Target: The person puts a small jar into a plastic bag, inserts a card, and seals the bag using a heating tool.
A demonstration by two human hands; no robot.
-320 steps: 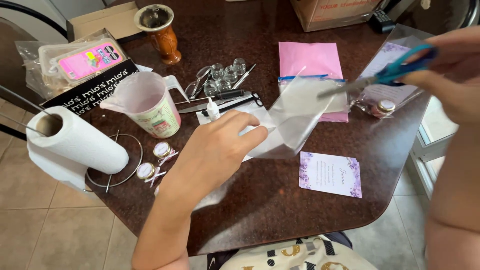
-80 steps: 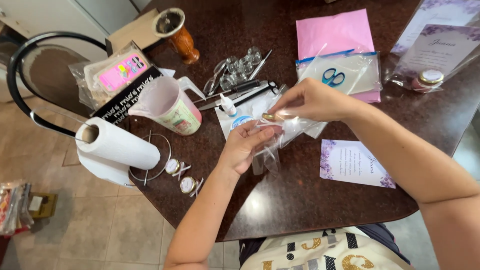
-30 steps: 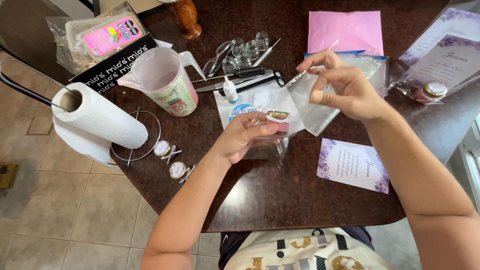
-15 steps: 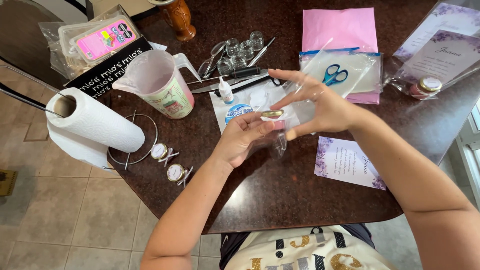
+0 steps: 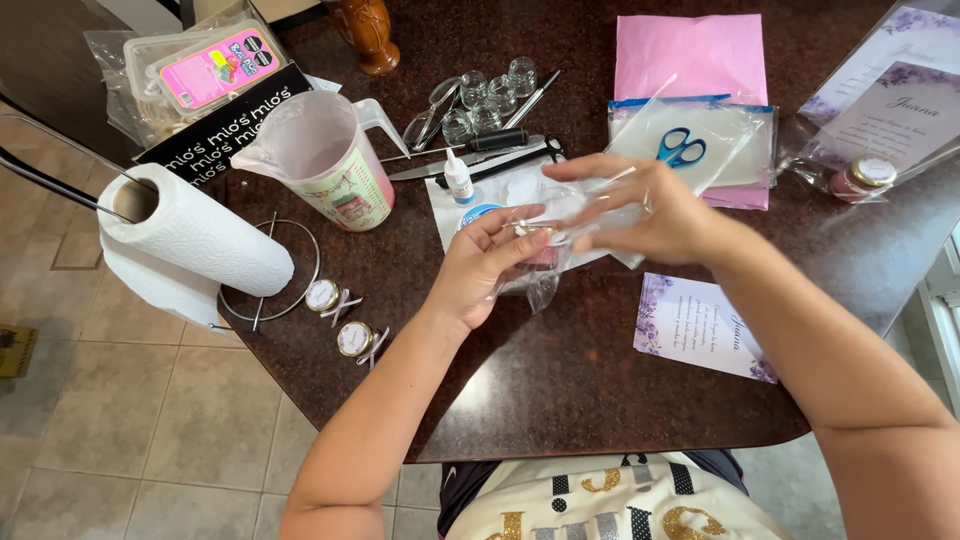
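- Small jar (image 5: pixel 538 250) wrapped in a clear cellophane bag (image 5: pixel 545 270), held above the dark tabletop (image 5: pixel 560 380) just right of the pink measuring jug (image 5: pixel 330 160), which serves here as the landmark.
- Far left of the jug: a paper towel roll (image 5: pixel 195 235) lying tilted on a wire stand (image 5: pixel 270 290), with a clear packet holding a pink box (image 5: pixel 205 75) behind it.
- Below and just beside the jug: two small lidded jars tied with ribbon (image 5: pixel 340 318), resting on the tabletop.
- Right of the jug: the left hand (image 5: pixel 480 270), its grip closed around the small jar and the bag's lower part.
- Behind the jug's right side: a cluster of empty glass jars (image 5: pixel 485 100), a small white glue bottle (image 5: pixel 459 180) and long metal tools.
- Further right of the jug: the right hand (image 5: pixel 650 210), fingers spread and pinching the top of the cellophane; motion blur hides how firm that grip is.
- Well right of the jug: blue scissors (image 5: pixel 681 148) on a clear sleeve over pink paper (image 5: pixel 690 50), and a purple-flowered card (image 5: pixel 700 325) nearer the table edge.
- Farthest right of the jug: a red-filled jar with a gold lid (image 5: pixel 860 178) in clear wrap.
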